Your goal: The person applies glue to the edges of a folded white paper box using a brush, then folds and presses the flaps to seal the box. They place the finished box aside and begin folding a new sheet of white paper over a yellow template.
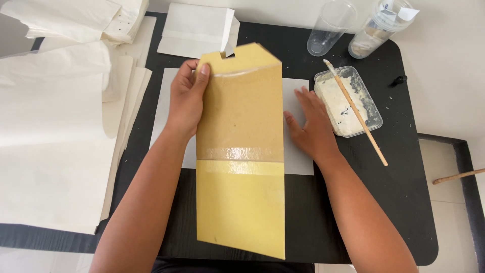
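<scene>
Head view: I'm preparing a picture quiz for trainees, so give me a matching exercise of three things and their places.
Things:
1. yellow envelope
2. brush
3. clear cup

Places:
A. lying across the paste tray
B. on its side at the table's far edge
C. held at its top by the left hand

Pairs: 1-C, 2-A, 3-B

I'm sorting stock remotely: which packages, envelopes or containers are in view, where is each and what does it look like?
Yellow-brown envelope: centre, held by left hand, glossy wet bands.
White paper bag: top centre, flat.
Plastic tray: right, clear rectangle of white paste, stick across it.
Two clear cups: top right, lying tilted.
Right hand: flat on white sheet.
</scene>
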